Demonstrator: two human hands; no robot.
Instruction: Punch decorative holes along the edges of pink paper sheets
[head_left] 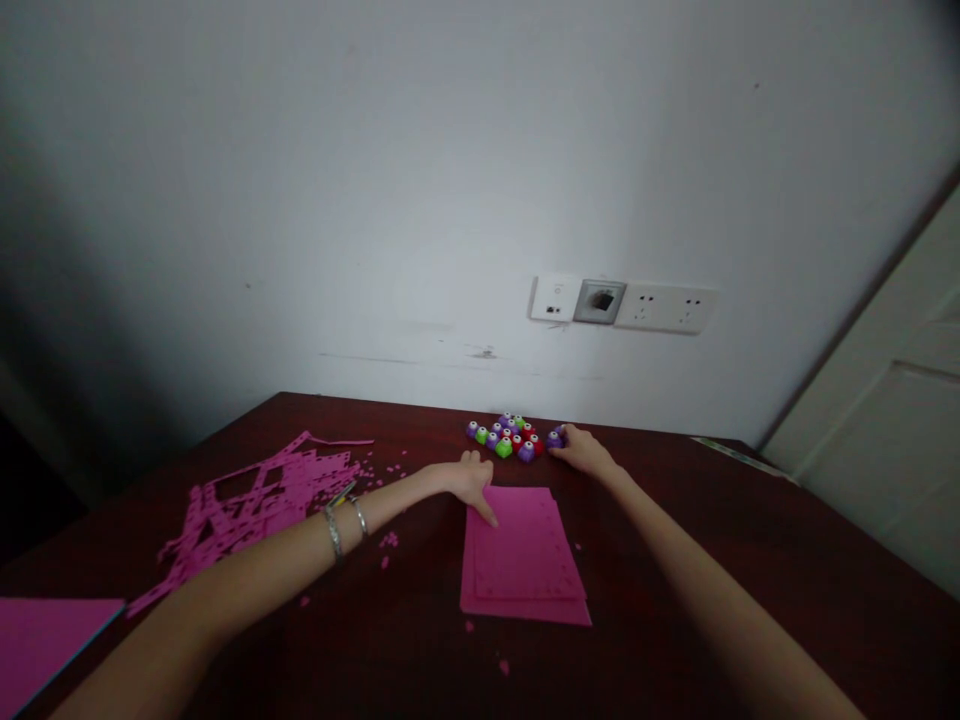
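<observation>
My left hand (471,483) rests at the far left corner of a small stack of pink paper sheets (521,545). Its thumb lies across the paper and its fingers reach past the edge onto the table. At the back of the table my right hand (586,449) has its fingers around a small purple craft punch (555,439), which stands just right of the others. Several more craft punches (504,448) in purple, green and red, with white round tops, sit in a cluster between the two hands. Small punched marks run along the near edge of the top sheet.
A tangle of pink paper strips (262,500) full of holes covers the left side, with scissors (343,494) partly behind my left arm. Tiny pink cut-outs (388,540) are scattered about. More pink paper (52,645) lies near left. A long flat strip (742,458) lies back right.
</observation>
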